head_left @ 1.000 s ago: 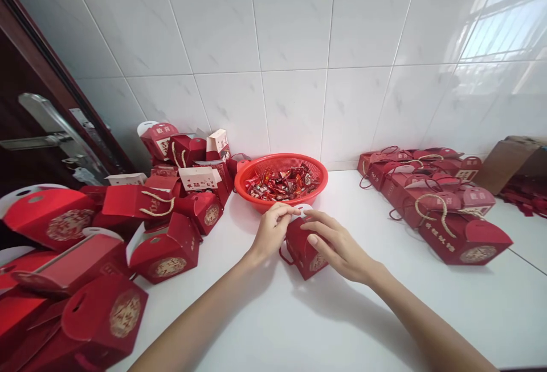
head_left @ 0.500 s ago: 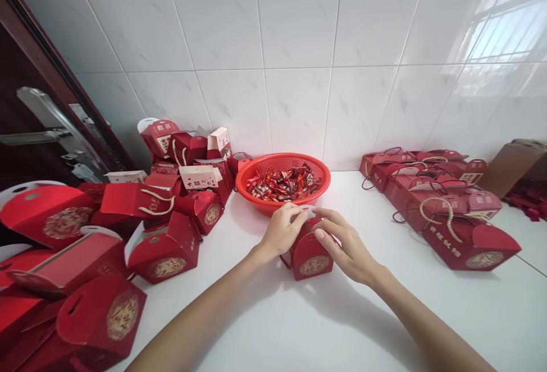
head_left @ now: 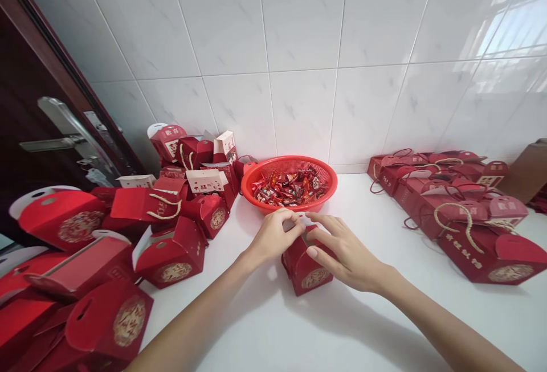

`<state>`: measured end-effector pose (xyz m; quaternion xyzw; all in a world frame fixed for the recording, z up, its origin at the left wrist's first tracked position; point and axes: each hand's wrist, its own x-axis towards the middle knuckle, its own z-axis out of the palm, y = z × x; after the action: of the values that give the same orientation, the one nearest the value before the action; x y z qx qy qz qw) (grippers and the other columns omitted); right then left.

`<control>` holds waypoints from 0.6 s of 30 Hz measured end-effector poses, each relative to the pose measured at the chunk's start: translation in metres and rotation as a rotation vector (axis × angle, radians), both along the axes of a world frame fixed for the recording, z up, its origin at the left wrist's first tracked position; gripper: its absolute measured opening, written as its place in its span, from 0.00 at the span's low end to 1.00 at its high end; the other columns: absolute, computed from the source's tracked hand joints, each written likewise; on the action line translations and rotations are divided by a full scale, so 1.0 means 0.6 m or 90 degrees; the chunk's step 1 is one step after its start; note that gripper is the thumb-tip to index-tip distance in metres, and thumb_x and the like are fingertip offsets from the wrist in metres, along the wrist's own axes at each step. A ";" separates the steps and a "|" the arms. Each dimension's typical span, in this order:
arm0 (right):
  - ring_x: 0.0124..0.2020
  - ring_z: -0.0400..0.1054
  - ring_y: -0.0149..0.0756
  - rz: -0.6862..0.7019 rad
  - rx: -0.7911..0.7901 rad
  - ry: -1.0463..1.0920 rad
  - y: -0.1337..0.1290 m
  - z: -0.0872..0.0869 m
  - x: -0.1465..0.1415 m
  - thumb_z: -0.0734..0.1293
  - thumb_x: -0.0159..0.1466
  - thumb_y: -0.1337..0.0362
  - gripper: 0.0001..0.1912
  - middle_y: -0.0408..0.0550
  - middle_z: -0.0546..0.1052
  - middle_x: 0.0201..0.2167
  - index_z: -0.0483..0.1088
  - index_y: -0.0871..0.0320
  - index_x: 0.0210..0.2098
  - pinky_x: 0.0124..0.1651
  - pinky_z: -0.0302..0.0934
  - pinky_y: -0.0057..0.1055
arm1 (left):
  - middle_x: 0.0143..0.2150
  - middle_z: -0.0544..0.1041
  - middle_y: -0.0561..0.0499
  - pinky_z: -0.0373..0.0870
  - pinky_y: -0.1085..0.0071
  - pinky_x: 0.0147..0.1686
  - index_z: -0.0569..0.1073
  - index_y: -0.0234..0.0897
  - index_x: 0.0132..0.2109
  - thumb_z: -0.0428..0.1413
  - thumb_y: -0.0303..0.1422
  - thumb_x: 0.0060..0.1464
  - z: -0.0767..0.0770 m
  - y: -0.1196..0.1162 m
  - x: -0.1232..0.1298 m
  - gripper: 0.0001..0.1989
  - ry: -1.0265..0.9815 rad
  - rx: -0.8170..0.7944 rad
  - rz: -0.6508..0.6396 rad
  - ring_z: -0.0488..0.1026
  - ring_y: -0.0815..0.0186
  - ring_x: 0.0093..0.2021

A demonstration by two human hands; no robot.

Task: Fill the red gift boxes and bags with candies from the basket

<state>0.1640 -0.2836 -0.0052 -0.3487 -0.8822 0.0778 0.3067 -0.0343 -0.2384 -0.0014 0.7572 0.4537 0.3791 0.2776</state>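
A small red box (head_left: 311, 274) with a gold round emblem stands on the white table between my hands, its top partly open. My left hand (head_left: 276, 235) pinches the upper left edge of this box, thumb and fingers pressed together. On the box's right side rests my right hand (head_left: 342, 249), its fingers apart and curved over the top flap. Just behind the box sits a red plastic basket (head_left: 248, 191) holding many wrapped candies (head_left: 290, 187).
Many red boxes (head_left: 171, 258) are piled on the left beside a dark door (head_left: 25, 76). Rows of red boxes with rope handles (head_left: 465, 246) stand on the right, near a brown carton (head_left: 527, 170). A tiled wall (head_left: 299, 19) rises behind.
The small box has turned slightly and its top has opened more between my hands. The whole view has shifted a little, so surrounding objects appear moved.
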 end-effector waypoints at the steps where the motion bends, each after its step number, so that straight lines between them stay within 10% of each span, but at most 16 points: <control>1: 0.56 0.69 0.48 -0.009 0.001 0.007 0.002 0.002 0.001 0.55 0.73 0.54 0.17 0.57 0.70 0.61 0.71 0.55 0.41 0.55 0.66 0.49 | 0.31 0.78 0.50 0.71 0.67 0.39 0.73 0.37 0.26 0.57 0.36 0.53 0.004 0.000 -0.007 0.10 0.004 0.000 0.001 0.73 0.63 0.33; 12: 0.34 0.73 0.34 -0.073 -0.325 0.251 0.037 0.006 0.024 0.62 0.68 0.50 0.15 0.50 0.75 0.46 0.68 0.54 0.44 0.35 0.71 0.33 | 0.53 0.80 0.47 0.74 0.66 0.47 0.81 0.41 0.50 0.59 0.33 0.49 0.036 -0.025 -0.078 0.19 -0.006 -0.189 -0.061 0.78 0.58 0.46; 18: 0.26 0.67 0.31 -0.115 -0.352 0.233 0.040 -0.006 0.025 0.65 0.64 0.51 0.14 0.43 0.73 0.34 0.63 0.54 0.40 0.29 0.64 0.31 | 0.36 0.82 0.50 0.73 0.68 0.38 0.80 0.39 0.51 0.60 0.37 0.50 0.027 -0.023 -0.082 0.20 -0.035 -0.259 -0.020 0.77 0.61 0.36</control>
<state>0.1788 -0.2595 -0.0088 -0.4754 -0.7235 0.3482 0.3595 -0.0835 -0.2522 0.0145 0.6820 0.5014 0.2957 0.4427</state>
